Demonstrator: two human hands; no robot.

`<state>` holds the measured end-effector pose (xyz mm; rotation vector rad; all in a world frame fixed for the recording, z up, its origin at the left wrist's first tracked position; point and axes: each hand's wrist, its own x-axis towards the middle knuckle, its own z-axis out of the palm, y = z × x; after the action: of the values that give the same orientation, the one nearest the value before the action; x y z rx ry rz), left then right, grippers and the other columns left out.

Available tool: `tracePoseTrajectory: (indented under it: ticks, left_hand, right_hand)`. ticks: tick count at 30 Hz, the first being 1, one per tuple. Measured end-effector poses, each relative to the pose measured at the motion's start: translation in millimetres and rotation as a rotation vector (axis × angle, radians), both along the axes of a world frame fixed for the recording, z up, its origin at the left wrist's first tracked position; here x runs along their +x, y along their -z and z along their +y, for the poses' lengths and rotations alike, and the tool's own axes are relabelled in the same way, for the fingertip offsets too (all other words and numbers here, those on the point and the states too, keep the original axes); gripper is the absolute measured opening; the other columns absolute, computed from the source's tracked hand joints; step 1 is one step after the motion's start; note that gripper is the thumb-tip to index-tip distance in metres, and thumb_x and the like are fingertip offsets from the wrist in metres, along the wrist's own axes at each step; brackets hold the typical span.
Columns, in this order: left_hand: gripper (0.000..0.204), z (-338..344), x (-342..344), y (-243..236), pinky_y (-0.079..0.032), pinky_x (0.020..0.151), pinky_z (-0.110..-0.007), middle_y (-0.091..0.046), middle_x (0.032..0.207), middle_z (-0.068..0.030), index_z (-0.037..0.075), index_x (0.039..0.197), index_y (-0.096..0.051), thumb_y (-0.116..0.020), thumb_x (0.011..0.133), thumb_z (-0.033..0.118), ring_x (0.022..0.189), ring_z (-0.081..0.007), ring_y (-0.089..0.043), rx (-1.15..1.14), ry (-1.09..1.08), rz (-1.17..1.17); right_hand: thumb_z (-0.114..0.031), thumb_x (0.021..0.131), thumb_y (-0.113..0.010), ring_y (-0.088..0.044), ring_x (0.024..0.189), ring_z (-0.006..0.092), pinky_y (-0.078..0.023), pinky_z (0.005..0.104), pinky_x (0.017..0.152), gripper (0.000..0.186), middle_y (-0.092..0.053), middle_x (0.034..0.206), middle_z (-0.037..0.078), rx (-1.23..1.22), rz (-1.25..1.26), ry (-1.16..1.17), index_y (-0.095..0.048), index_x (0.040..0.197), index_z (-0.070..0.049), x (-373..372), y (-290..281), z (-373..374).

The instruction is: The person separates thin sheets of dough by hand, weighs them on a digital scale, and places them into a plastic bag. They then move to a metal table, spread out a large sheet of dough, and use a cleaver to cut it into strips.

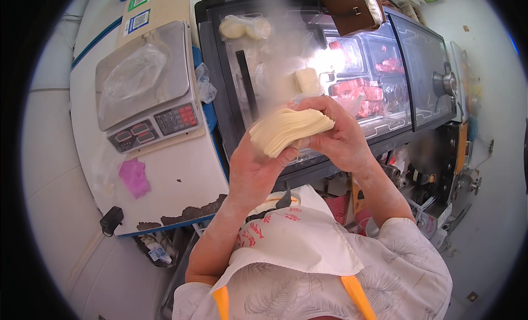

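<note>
Both my hands hold a thick stack of thin, pale yellow dough wrappers (289, 132) in front of my chest. My left hand (254, 169) grips its left and lower side, with the thumb along the near edge. Around the right end and far side curl the fingers of my right hand (338, 136), its thumb under the near edge. The sheets fan slightly and bend at the right. Beyond the stack, in the chest display case (220, 72), sit a pale block (307, 81) and a bag of round pale pieces (245, 27).
A digital scale (146, 78) with a crumpled clear bag (135, 72) stands on the white counter (181, 193) to the left. Pink paper (134, 178) lies nearby. Red meat (360, 94) is in the lit case. A brown box-like bag (352, 11) sits at its far edge.
</note>
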<state>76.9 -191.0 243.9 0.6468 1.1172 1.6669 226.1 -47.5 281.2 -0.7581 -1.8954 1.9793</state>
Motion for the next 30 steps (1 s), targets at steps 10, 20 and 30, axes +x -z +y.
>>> tracePoseTrajectory:
  ticks: [10,20,30]
  left_hand:
    - [0.061,-38.6,-9.2,-22.1,-0.047,0.118,-0.042,-0.057,0.155,-0.0246,-0.002,0.150,-0.055,-0.081,0.095,0.007,0.144,-0.0315,-0.056,0.174,-0.035,0.248]
    - [0.058,-65.1,-1.0,-22.0,-0.047,0.117,-0.040,-0.057,0.155,-0.0235,-0.001,0.148,-0.057,-0.081,0.095,0.007,0.141,-0.0288,-0.058,0.093,-0.034,0.220]
    - [0.061,-80.7,-6.2,-29.6,-0.046,0.117,-0.040,-0.058,0.149,-0.0146,-0.003,0.154,-0.045,-0.074,0.103,0.013,0.139,-0.0243,-0.057,-0.264,0.147,-0.591]
  right_hand:
    - [0.000,0.095,-0.079,-0.063,0.127,0.0162,-0.049,0.0328,0.110,0.047,-0.065,0.134,0.006,0.134,0.155,-0.081,-0.058,0.138,-0.004,-2.2,-17.1,-40.6]
    - [-0.001,0.096,-0.079,-0.062,0.124,0.0147,-0.050,0.0316,0.108,0.047,-0.065,0.133,0.006,0.104,0.169,-0.072,-0.057,0.138,-0.002,6.0,-17.8,-63.4]
    - [-0.023,0.106,-0.071,-0.069,0.114,0.0173,-0.055,0.0327,0.100,0.038,-0.071,0.120,0.008,-0.271,-0.170,0.163,-0.061,0.132,0.002,8.1,-8.2,-84.6]
